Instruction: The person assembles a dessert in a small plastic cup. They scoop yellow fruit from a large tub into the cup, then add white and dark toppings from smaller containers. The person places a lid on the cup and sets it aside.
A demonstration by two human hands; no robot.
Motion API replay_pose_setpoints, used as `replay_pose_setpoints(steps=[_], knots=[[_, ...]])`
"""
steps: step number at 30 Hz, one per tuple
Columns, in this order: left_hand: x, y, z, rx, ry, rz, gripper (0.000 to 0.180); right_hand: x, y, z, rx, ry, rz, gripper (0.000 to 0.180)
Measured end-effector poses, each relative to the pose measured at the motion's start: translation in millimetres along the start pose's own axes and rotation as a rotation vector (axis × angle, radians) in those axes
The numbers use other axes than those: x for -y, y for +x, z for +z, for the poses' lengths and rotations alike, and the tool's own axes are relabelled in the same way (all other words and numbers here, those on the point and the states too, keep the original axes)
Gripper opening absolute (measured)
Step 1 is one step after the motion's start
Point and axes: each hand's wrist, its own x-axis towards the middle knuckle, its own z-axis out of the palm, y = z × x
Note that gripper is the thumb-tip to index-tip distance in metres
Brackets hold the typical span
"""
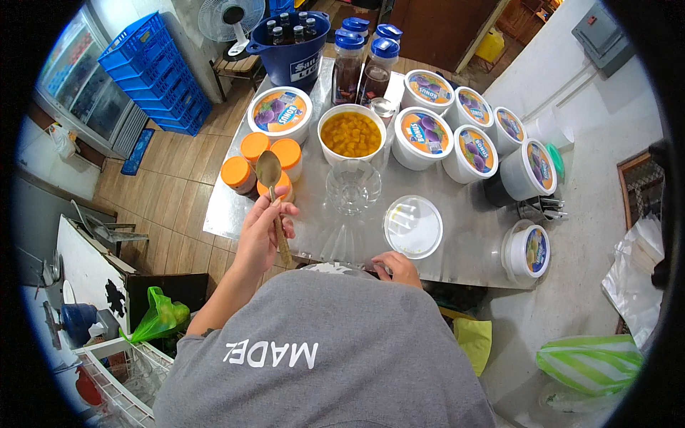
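My left hand [258,232] grips a metal spoon [268,170] by its long handle, bowl end up, above the table's left front part. Just beyond it stand several jars with orange lids [287,152]. My right hand [398,269] rests at the table's front edge with its fingers curled in; no thing shows in them. A clear, empty glass [354,188] stands in the middle. Behind the glass is an open white tub [322,147] filled with yellow-orange cubes in liquid. A loose white lid [413,227] lies flat beyond my right hand.
Lidded white tubs [422,138] crowd the table's [457,253] right side, one [529,169] holding something dark. Blue-capped pitchers [374,75] of dark liquid and a blue bucket [291,57] of bottles stand at the back. Stacked blue crates [155,75] are on the floor at left.
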Motion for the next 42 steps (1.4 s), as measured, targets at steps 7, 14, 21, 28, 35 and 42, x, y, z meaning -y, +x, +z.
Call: replay_pose_setpoints(steps=[7, 14, 21, 28, 35, 42], knots=[[10, 2, 6, 0.004, 0.098, -0.079, 0.041, 0, 2, 0, 0.051, 0.044, 0.036, 0.014], [28, 8, -2, -0.003, 0.092, -0.168, 0.039, -31, -6, -22, -0.082, -0.066, 0.135, 0.021], [34, 10, -12, 0.007, 0.094, -0.146, 0.033, -103, -23, -53, -0.144, -0.276, 0.653, 0.046], [22, 5, 1, -0.037, 0.121, -0.171, 0.033, -133, -17, -28, -0.298, 0.390, 0.933, 0.064], [19, 3, -3, -0.053, 0.090, -0.191, 0.034, -142, -3, -19, -0.395, 0.553, 0.929, 0.061], [27, 5, -14, -0.036, 0.073, -0.180, 0.033, -137, -2, -33, -0.433, 0.501, 0.906, 0.059]])
